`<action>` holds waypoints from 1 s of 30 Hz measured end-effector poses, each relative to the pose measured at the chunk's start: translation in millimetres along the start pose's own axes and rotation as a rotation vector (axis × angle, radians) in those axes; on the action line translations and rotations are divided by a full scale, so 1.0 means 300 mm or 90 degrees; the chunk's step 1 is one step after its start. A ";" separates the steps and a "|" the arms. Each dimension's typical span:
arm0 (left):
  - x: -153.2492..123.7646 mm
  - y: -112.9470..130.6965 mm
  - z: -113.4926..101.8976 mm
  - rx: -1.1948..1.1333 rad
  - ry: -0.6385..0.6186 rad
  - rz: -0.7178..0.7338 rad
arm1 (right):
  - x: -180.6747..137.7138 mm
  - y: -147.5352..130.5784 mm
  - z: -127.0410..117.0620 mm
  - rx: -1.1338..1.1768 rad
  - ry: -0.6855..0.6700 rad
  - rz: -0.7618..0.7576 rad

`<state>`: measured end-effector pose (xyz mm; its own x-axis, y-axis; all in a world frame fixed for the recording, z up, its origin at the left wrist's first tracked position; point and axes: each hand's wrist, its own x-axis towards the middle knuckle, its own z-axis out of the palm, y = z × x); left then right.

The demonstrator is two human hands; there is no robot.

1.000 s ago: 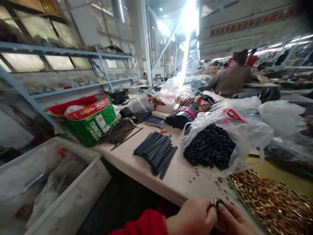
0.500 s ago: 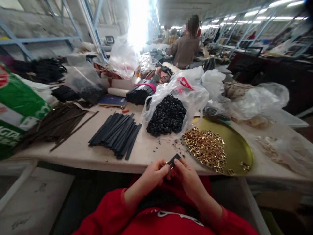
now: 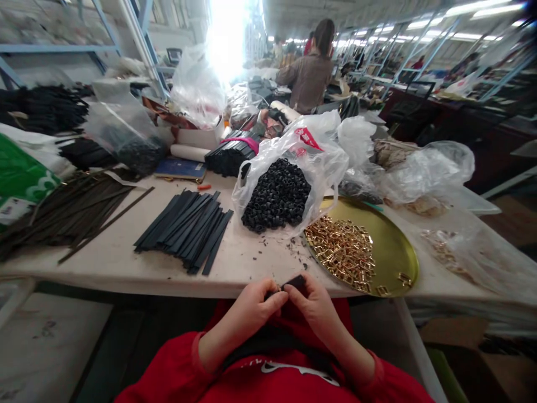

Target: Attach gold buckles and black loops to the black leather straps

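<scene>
My left hand (image 3: 262, 302) and my right hand (image 3: 310, 302) meet above my lap at the table's front edge, both with fingers closed. A short black strap (image 3: 296, 281) is pinched between them; its dark end sticks up by my right fingers. A small glint of metal shows by my left fingertips, too small to name. Beyond my hands, a clear plastic bag (image 3: 327, 162) lies open with many small black loops (image 3: 279, 196) in it. Gold buckles (image 3: 346, 252) are heaped on a round gold tray (image 3: 392, 240) to the right. Flat black strips (image 3: 184, 229) lie piled on the left.
Long brown strips (image 3: 88, 207) and a green bag (image 3: 25, 168) occupy the table's left end. Behind stand a blue notebook (image 3: 180, 169), a tied black bundle (image 3: 230, 154) and more plastic bags (image 3: 436, 168). A person (image 3: 310, 73) stands farther off, back turned.
The view has shifted slightly, so the table's things sit farther left. My hands have drawn closer together around the strap, and the strap has tilted, with less of it showing.
</scene>
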<state>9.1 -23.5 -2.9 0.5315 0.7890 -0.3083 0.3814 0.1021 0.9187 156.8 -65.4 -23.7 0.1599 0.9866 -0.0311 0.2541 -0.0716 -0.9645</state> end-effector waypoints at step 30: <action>0.196 -0.067 -0.094 -0.070 0.149 0.021 | 0.324 -0.033 -0.013 0.334 -0.139 0.240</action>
<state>11.4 37.9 -32.4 0.3479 0.9104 -0.2239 0.2751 0.1292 0.9527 173.3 30.6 -16.0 -0.0633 0.9189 -0.3893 -0.2864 -0.3904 -0.8750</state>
